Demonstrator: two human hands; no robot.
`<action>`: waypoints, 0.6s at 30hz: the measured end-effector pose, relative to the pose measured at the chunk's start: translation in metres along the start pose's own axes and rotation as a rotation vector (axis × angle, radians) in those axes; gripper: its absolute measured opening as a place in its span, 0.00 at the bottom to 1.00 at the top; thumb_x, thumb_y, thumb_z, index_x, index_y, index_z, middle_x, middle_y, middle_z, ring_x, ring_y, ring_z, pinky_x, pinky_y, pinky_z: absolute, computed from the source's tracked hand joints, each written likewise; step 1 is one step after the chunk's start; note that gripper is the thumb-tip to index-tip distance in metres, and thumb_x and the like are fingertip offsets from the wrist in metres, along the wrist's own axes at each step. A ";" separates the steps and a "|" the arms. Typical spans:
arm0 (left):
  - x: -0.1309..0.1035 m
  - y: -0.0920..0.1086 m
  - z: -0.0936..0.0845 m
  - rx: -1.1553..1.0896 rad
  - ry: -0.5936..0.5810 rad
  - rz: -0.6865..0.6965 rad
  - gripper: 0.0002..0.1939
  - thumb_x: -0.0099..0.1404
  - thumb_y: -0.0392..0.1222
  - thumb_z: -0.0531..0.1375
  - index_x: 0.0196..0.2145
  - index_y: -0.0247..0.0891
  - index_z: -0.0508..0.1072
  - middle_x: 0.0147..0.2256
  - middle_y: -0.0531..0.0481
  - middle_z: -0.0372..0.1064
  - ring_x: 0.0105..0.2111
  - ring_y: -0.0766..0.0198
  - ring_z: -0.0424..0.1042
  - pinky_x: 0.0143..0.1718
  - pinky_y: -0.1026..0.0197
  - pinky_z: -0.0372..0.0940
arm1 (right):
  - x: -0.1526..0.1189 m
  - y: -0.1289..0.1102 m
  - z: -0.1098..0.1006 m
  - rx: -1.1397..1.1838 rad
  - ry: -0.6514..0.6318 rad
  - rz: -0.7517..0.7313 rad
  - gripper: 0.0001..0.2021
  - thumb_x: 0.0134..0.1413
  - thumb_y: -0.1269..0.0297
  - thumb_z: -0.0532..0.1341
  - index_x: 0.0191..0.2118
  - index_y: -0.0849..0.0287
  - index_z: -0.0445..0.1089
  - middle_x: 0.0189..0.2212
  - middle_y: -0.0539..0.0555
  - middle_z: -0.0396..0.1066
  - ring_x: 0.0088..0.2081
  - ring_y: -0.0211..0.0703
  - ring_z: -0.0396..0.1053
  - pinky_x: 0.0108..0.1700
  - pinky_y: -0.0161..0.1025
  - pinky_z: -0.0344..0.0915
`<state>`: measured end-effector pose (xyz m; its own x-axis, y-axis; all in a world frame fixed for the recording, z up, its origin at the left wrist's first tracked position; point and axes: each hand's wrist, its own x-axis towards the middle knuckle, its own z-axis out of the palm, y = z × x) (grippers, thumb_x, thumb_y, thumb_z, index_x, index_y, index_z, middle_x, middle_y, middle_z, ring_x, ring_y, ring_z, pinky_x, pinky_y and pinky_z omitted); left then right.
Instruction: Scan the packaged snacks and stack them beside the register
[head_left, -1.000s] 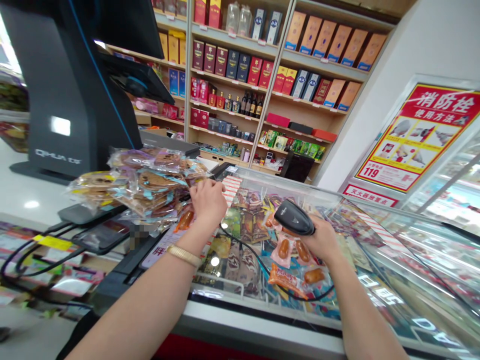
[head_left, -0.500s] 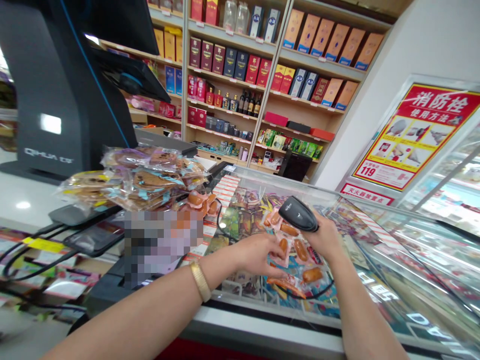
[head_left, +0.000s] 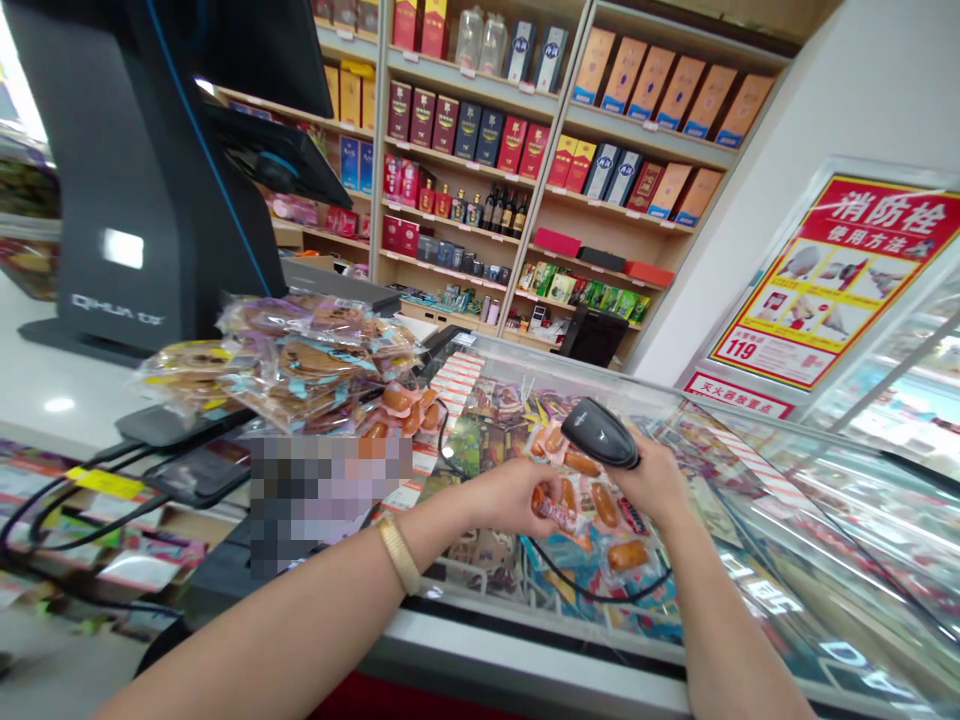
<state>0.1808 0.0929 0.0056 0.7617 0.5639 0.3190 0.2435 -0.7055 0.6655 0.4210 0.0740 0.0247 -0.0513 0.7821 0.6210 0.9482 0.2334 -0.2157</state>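
My right hand [head_left: 660,480] is wrapped round the handle of a black barcode scanner [head_left: 600,432], whose head points left over the glass counter [head_left: 495,590]. To the left of it, my left hand [head_left: 525,497] has its fingers closed on a small packaged sausage [head_left: 556,508] in clear wrapping. Several other wrapped sausages [head_left: 627,554] lie on the glass beneath and beside both hands. A gold bracelet [head_left: 399,555] sits on my left wrist. The scanner's black cable [head_left: 600,597] curves over the glass below the sausages.
Stacked bagged snacks [head_left: 315,360] lie at the left, with more wrapped sausages [head_left: 401,410] beside them. A dark register terminal [head_left: 127,200] stands behind, and black cables [head_left: 60,545] run along the left counter. Shelves of boxes and bottles [head_left: 480,135] fill the back.
My left hand has closed on a sausage packet and lifted it a little towards the scanner; its fingers were spread over the packets before. The view has shifted slightly.
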 end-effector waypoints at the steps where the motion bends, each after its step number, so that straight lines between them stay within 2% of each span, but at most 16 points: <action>1: 0.001 -0.001 -0.005 -0.025 0.066 -0.040 0.11 0.49 0.35 0.64 0.33 0.37 0.72 0.26 0.57 0.68 0.25 0.70 0.64 0.28 0.68 0.58 | 0.000 0.001 0.000 0.009 -0.002 0.003 0.11 0.47 0.61 0.58 0.35 0.56 0.74 0.30 0.55 0.77 0.35 0.50 0.74 0.36 0.38 0.65; 5: 0.007 -0.007 -0.024 -0.054 0.414 -0.149 0.09 0.51 0.34 0.61 0.33 0.37 0.70 0.28 0.56 0.68 0.27 0.69 0.64 0.30 0.66 0.59 | 0.001 0.000 -0.002 0.046 -0.020 -0.004 0.11 0.47 0.60 0.58 0.35 0.57 0.74 0.30 0.55 0.76 0.34 0.50 0.73 0.36 0.39 0.65; 8: 0.009 -0.010 -0.036 -0.039 0.592 -0.227 0.09 0.53 0.35 0.59 0.34 0.38 0.69 0.28 0.56 0.68 0.28 0.67 0.66 0.31 0.65 0.61 | 0.001 -0.005 -0.005 0.094 -0.042 -0.060 0.10 0.48 0.60 0.58 0.34 0.57 0.74 0.30 0.55 0.76 0.33 0.49 0.73 0.37 0.40 0.65; 12: 0.009 -0.012 -0.042 0.003 0.677 -0.259 0.11 0.53 0.34 0.58 0.37 0.39 0.69 0.30 0.55 0.69 0.29 0.66 0.68 0.34 0.62 0.64 | 0.000 -0.012 -0.006 0.143 -0.088 -0.124 0.08 0.47 0.63 0.59 0.33 0.56 0.73 0.30 0.54 0.76 0.32 0.46 0.71 0.37 0.38 0.64; 18: 0.008 -0.014 -0.043 0.061 0.692 -0.213 0.13 0.51 0.32 0.58 0.37 0.39 0.68 0.37 0.51 0.71 0.38 0.61 0.71 0.43 0.58 0.65 | -0.002 -0.017 -0.004 0.064 -0.150 -0.152 0.06 0.45 0.67 0.59 0.32 0.55 0.72 0.31 0.53 0.75 0.33 0.45 0.71 0.37 0.37 0.63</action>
<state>0.1580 0.1256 0.0280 0.1449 0.8196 0.5542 0.3926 -0.5618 0.7282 0.4064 0.0667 0.0299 -0.2428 0.8109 0.5324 0.9042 0.3880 -0.1786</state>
